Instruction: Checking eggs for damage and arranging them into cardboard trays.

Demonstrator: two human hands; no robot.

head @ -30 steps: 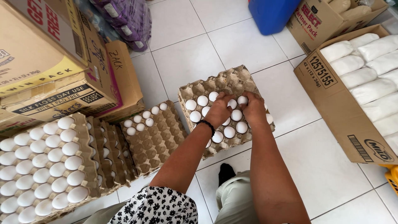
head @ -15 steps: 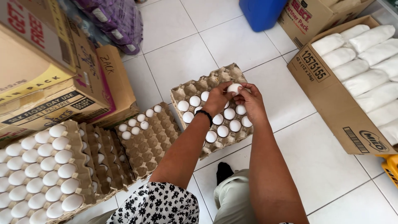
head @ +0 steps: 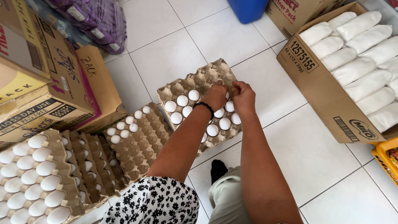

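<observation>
Two bare hands are meeting over a grey-brown moulded pulp egg tray (head: 195,85) lying on the white tiled floor (head: 166,54) at the middle of the view. The left hand (head: 215,96), wearing a black wristband (head: 204,107), and the right hand (head: 243,95) are curling their fingers together at about the tray's 3 o'clock edge; whatever they are pinching is hidden, so I cannot tell whether they are grasping an egg. Roughly a dozen white eggs (head: 182,101) are sitting in the tray's near cells, while its 12 o'clock rows are showing bare cups.

At 8 o'clock from this tray, a second pulp tray (head: 145,141) is carrying a few white eggs (head: 124,125) along its far corner. Further toward 8 o'clock, a stack of trays full of white eggs (head: 37,182) is standing beside leaning bare trays (head: 89,161). At 9 o'clock, printed cardboard cartons (head: 45,91) are piling up, with purple plastic packs (head: 97,18) at 11 o'clock. At 3 o'clock, an open brown cardboard box (head: 323,95) is holding white pillow-shaped bags (head: 360,54). A blue container (head: 248,8) is standing at 12 o'clock.
</observation>
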